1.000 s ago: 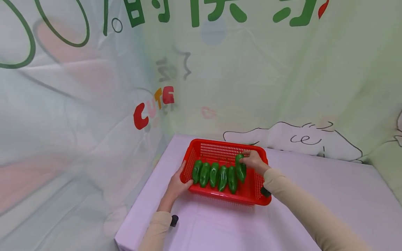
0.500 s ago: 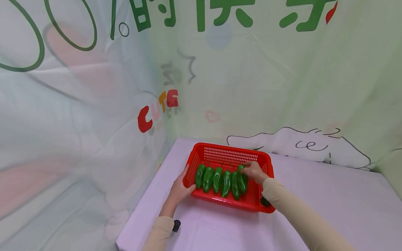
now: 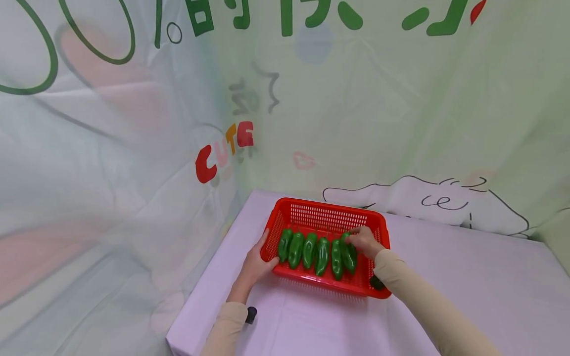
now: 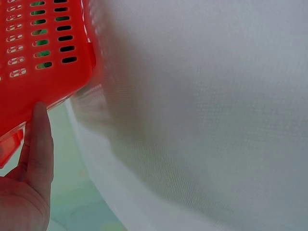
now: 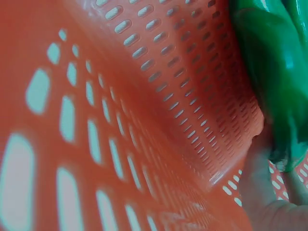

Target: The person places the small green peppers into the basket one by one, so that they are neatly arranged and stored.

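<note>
A red perforated plastic basket [image 3: 327,203] stands on the table with several green peppers [image 3: 322,257] side by side in a row. My left hand [image 3: 256,266] holds the basket's near left corner, its thumb over the rim; in the left wrist view, straight fingers [image 4: 39,144] of that hand lie against the outer wall. Inside the basket, my right hand [image 3: 366,242] pinches the rightmost green pepper [image 3: 349,258] by its stem end. The right wrist view shows this pepper [image 5: 274,62] close up, thumb and finger at its lower end. The fingers' far sides are hidden.
The table [image 3: 445,267] has a pale lilac cover that runs out to the right of the basket. A printed cloth wall [image 3: 356,123] rises behind it, and another cloth wall [image 3: 111,198] stands close on the left.
My right hand has lowered its pepper into the row and shifted it slightly right, with a narrow gap now beside its neighbour. My left hand stays on the basket. The head view has shifted a little.
</note>
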### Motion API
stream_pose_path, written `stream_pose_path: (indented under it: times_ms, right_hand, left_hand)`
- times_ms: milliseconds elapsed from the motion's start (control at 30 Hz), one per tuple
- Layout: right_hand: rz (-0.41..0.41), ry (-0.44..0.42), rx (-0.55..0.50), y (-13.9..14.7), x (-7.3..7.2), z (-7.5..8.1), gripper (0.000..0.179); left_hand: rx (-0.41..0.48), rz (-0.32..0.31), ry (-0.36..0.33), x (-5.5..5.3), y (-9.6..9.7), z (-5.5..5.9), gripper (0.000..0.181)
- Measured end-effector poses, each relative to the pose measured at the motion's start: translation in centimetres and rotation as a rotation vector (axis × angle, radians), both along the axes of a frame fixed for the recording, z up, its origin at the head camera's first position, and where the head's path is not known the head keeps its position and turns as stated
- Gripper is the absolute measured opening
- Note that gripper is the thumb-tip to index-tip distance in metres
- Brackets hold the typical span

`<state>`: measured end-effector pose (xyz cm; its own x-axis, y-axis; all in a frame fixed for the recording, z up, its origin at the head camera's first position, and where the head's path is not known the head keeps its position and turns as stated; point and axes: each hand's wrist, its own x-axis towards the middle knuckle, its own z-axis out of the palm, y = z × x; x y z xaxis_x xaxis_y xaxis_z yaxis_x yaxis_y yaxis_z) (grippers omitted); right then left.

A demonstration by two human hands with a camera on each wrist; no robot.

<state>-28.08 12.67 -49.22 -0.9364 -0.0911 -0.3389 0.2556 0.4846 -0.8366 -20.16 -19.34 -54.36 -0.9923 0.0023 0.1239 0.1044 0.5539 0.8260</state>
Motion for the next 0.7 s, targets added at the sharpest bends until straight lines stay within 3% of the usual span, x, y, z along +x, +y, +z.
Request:
stream_pose_path:
  times_ms: [267,500,700]
  right_hand:
    - [-0.047,-0.016,0.012,1.1,0.8,-0.9,0.038]
    - [-0.058,-0.065,0.01,1.5,0.8,-1.6,0.042]
    - [-0.044,-0.057,0.023,0.8,0.5,-0.7,0.035]
  left_hand:
    - [0.008,-0.02,0.001,0.1,0.6,0.2,0.087]
    - [0.003,-0.033,0.007,0.0,0.9,-0.2,0.088]
    - [-0.133,0.009,-0.001,-0.1,0.3,0.6,0.087]
